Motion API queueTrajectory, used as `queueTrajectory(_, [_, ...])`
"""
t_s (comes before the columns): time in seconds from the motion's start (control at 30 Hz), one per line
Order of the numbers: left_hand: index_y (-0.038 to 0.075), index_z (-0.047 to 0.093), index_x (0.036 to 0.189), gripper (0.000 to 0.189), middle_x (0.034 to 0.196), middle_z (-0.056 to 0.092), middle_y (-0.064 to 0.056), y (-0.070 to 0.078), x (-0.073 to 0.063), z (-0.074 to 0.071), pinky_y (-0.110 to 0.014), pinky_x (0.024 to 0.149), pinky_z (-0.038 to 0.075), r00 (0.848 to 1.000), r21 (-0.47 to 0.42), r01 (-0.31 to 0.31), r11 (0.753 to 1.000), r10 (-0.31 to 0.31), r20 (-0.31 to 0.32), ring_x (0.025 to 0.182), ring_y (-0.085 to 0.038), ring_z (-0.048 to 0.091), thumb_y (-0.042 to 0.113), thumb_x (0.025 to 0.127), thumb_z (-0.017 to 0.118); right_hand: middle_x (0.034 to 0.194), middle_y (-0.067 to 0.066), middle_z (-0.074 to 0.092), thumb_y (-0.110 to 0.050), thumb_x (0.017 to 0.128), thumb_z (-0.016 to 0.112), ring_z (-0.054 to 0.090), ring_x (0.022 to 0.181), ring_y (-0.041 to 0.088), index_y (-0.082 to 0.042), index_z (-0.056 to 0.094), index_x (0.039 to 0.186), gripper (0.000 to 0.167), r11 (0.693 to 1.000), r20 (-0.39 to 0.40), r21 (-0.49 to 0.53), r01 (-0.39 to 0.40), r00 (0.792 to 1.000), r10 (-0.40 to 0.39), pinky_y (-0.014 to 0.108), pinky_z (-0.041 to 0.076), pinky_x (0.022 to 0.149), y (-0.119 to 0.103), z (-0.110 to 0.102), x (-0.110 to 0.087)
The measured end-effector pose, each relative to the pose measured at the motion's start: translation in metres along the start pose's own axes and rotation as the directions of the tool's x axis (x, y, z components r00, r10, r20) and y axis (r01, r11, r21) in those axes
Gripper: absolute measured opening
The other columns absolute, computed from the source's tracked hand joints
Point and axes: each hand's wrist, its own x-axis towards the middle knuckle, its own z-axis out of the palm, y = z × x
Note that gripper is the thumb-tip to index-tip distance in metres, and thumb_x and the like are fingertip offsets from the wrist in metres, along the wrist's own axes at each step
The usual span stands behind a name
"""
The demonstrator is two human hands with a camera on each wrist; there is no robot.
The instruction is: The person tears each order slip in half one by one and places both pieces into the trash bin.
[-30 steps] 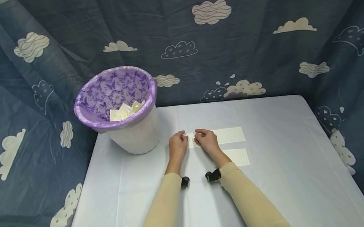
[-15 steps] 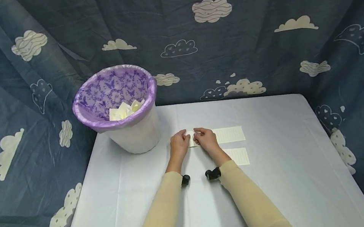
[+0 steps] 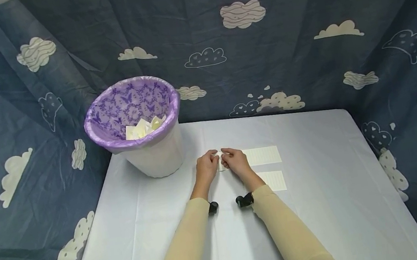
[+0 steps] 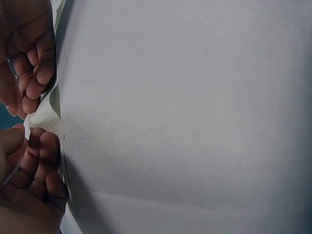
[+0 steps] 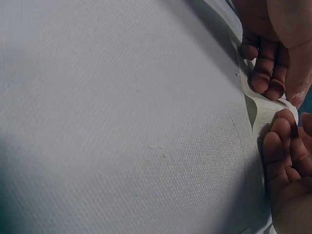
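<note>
A pale lined paper strip [image 3: 262, 156] lies on the white table, and its left part runs between the two hands. My left hand [image 3: 206, 166] pinches that part from the left with curled fingers. Close beside it, my right hand [image 3: 235, 161] pinches the same strip from the right. Between the fingertips the paper [image 4: 46, 117] rises in a small bent fold in the left wrist view. In the right wrist view the raised paper [image 5: 265, 111] shows faint printed lines. Fingers cover much of the fold. A second lined strip [image 3: 273, 180] lies nearer, partly behind the right forearm.
A white bin [image 3: 157, 161] with a purple patterned liner [image 3: 131, 102] stands at the table's back left. Several pale paper pieces [image 3: 143, 128] are inside it. The white-covered table [image 3: 328, 202] extends right and in front. A dark curtain [image 3: 294, 61] with clouds encloses the back and sides.
My left hand has shifted slightly right, narrowing the gap to the right hand, and less paper shows between them. The right hand, bin and second strip stay practically in place.
</note>
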Motion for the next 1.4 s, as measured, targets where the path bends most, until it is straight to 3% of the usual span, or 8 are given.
queueTrajectory(0.27, [0.009, 0.075, 0.113, 0.016, 0.084, 0.072, -0.006, 0.003, -0.004, -0.001, -0.026, 0.065, 0.048, 0.999, -0.066, -0.039, 0.997, 0.037, -0.022, 0.070, -0.013, 0.058, 0.019, 0.106, 0.065, 0.074, 0.004, 0.072, -0.012, 0.105, 0.064, 0.062, 0.060, 0.007, 0.000, 0.069, 0.109, 0.013, 1.000, 0.006, 0.011, -0.007, 1.000, 0.007, 0.020, 0.051, 0.058, 0.000, -0.001, -0.001])
queueTrajectory(0.43, [0.008, 0.072, 0.106, 0.013, 0.082, 0.072, -0.006, 0.005, -0.007, -0.001, -0.024, 0.060, 0.045, 0.999, -0.101, -0.048, 0.994, 0.046, -0.021, 0.067, -0.013, 0.059, 0.017, 0.107, 0.063, 0.071, 0.002, 0.070, -0.011, 0.105, 0.063, 0.062, 0.060, 0.008, -0.001, 0.066, 0.099, 0.012, 1.000, 0.008, 0.018, -0.014, 1.000, 0.014, 0.021, 0.052, 0.058, -0.002, -0.001, -0.004])
queueTrajectory(0.87, [0.009, 0.070, 0.102, 0.015, 0.088, 0.069, -0.004, 0.016, -0.014, -0.007, -0.022, 0.060, 0.046, 0.999, -0.047, -0.050, 0.998, 0.050, -0.002, 0.072, -0.012, 0.059, 0.018, 0.108, 0.060, 0.084, 0.006, 0.074, -0.013, 0.105, 0.060, 0.064, 0.071, 0.010, -0.001, 0.068, 0.104, 0.014, 0.997, 0.020, -0.062, 0.036, 0.999, -0.035, 0.022, 0.053, 0.065, -0.016, -0.007, -0.019])
queueTrajectory(1.4, [0.009, 0.070, 0.102, 0.012, 0.090, 0.072, -0.006, 0.049, -0.039, -0.035, -0.023, 0.061, 0.051, 0.983, -0.071, -0.170, 0.983, 0.165, -0.080, 0.074, -0.014, 0.064, 0.017, 0.107, 0.063, 0.084, 0.005, 0.072, -0.015, 0.106, 0.061, 0.064, 0.076, 0.014, -0.004, 0.069, 0.103, 0.014, 0.988, -0.006, -0.019, 0.154, 0.988, -0.155, 0.024, 0.054, 0.069, -0.048, -0.023, -0.051])
